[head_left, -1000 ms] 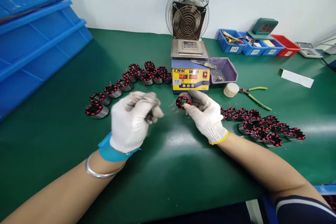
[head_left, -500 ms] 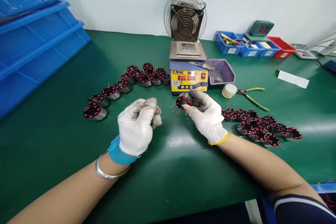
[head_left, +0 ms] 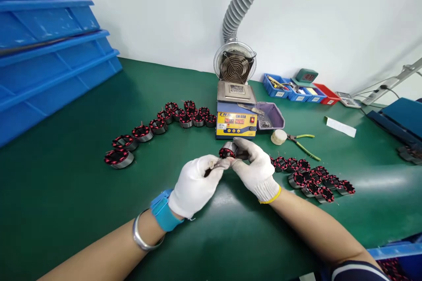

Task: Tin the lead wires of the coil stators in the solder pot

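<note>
So the wound motor stator [head_left: 228, 149] is being held just in front of the solder pot [head_left: 235, 125], apparently above the green counter [head_left: 184, 250], its red coils [head_left: 225, 153] tilting down toward the near side. The right hand [head_left: 255, 167] is gripping it, thumb low by the rim and fingers curling over the steel wall [head_left: 227, 145]. The left hand [head_left: 198, 184] is pinching right at that rim, fingertips together — can't tell if a wire is in there, the glove is hiding it.

Handling-wise, I'm guessing it's feeling heavy for its size, stiff, and a bit slick on the steel. The coils are looking like the fragile part, so I'd be holding it by the outer wall.

Containers: the purple bin [head_left: 281, 119] beside the pot is holding loose grey bits [head_left: 264, 124], too small to identify. Farther right, the tool bin [head_left: 270, 91] is carrying long-handled tools [head_left: 277, 82], and two more blue bins [head_left: 298, 97] are holding stuff I'm not making out. The red bin [head_left: 329, 100] isn't showing its contents — same with the stacked blue crates [head_left: 56, 70] on the left
</note>
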Tool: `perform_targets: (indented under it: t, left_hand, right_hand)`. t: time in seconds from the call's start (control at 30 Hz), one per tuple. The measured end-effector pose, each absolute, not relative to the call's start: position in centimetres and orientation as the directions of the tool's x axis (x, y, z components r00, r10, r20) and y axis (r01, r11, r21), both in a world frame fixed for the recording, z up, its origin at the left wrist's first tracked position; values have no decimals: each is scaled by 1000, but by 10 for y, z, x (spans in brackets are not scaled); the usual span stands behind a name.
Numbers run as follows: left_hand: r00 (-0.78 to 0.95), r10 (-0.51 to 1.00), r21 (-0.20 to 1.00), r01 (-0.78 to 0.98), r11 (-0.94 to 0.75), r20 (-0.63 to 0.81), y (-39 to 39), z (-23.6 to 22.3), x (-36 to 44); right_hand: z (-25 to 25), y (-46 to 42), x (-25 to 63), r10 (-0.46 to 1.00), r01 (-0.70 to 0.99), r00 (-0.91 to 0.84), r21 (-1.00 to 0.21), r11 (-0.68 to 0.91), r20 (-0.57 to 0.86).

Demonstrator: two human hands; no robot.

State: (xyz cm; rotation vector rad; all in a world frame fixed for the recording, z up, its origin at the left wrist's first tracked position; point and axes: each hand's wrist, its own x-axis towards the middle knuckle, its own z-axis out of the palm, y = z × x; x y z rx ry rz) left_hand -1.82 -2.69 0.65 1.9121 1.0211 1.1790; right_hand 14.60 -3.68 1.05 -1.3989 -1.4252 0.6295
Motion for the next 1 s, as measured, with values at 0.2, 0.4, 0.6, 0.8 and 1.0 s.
perform_targets:
  t: [0.2,0.4,0.6,0.8,1.0]
  left_hand:
    - [309,662,675,82,-733,682,-32,8,-26]
    - [467,764,761,251,-598,445,-23,-9,-16]
    - [504,851,803,443,-399,145,-11,-12,-13]
    - [508,853,796,464,-388,119,-6,-12,-11]
    - [515,849,792,467,-393,117,-7,-10,-11]
  right_hand:
    - [61,17,172,874,705,134,-664,247,467]
    - [132,132,196,870,991,4,-120,64,493]
    - [141,184,186,925,982,-54,189,-19,376]
    - [131,190,176,948,957,-90,291,-3,307]
    - [128,187,172,959,948,-99,317,10,266]
